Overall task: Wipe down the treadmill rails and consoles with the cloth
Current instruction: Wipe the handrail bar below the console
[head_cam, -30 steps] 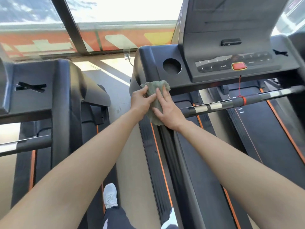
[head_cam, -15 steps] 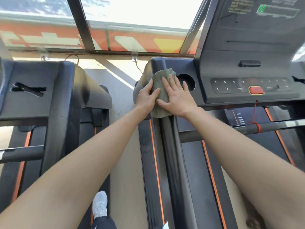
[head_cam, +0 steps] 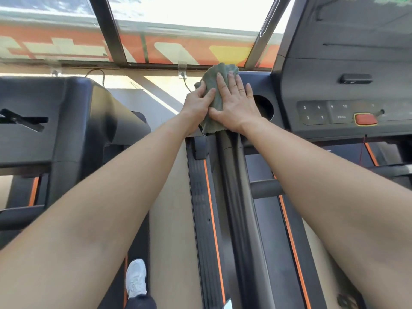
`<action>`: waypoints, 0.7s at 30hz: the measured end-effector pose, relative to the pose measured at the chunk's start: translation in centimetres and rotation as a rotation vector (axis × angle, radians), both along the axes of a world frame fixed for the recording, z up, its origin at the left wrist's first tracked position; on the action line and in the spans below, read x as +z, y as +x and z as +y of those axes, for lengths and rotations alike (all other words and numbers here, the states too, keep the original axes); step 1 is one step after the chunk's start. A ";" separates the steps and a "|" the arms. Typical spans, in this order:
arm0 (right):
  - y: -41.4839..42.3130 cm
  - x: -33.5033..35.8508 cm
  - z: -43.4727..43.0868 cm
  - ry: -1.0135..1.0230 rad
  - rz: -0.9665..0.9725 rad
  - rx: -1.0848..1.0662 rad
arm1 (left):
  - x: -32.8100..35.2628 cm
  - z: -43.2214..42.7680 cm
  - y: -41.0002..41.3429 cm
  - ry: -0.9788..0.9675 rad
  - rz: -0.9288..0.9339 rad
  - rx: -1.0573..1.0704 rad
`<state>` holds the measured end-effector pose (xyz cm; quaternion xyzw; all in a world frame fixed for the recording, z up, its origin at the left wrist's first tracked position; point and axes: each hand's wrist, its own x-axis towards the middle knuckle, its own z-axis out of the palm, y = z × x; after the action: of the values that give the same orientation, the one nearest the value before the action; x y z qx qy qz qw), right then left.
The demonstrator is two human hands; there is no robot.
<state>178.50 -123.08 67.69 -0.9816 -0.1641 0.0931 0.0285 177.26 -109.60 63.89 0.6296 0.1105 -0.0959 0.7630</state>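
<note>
A grey-green cloth (head_cam: 215, 81) lies over the left shoulder of the dark treadmill console (head_cam: 334, 85), where the long black side rail (head_cam: 234, 197) meets it. My left hand (head_cam: 197, 103) grips the cloth's left edge. My right hand (head_cam: 236, 103) presses flat on the cloth with fingers spread, just left of the round cup holder (head_cam: 266, 107). Part of the cloth is hidden under both hands.
A keypad (head_cam: 323, 111) and a red stop button (head_cam: 365, 119) with a red cord sit on the console at right. A second treadmill console (head_cam: 55, 119) stands at left. A beige floor strip (head_cam: 171, 208) runs between the machines, with my white shoe (head_cam: 136, 277) below. Windows lie ahead.
Both hands slid the cloth forward and up, from the top end of the rail onto the console's left shoulder. My view moved closer to the console.
</note>
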 end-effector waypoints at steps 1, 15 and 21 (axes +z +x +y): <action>-0.5 0.0 -0.1 0.000 0.003 -0.008 | 0.1 0.0 -0.4 0.017 0.012 -0.006; -15.7 -0.5 -5.3 0.058 0.078 0.024 | -0.1 -4.6 -15.6 0.067 0.034 -0.038; -24.2 -1.0 -8.4 0.160 0.099 0.038 | -0.4 -6.8 -23.0 0.139 0.084 -0.081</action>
<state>154.25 -131.48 66.69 -0.9671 -0.1880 0.1287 0.1130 154.23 -116.42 63.46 0.6803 0.1234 -0.1452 0.7078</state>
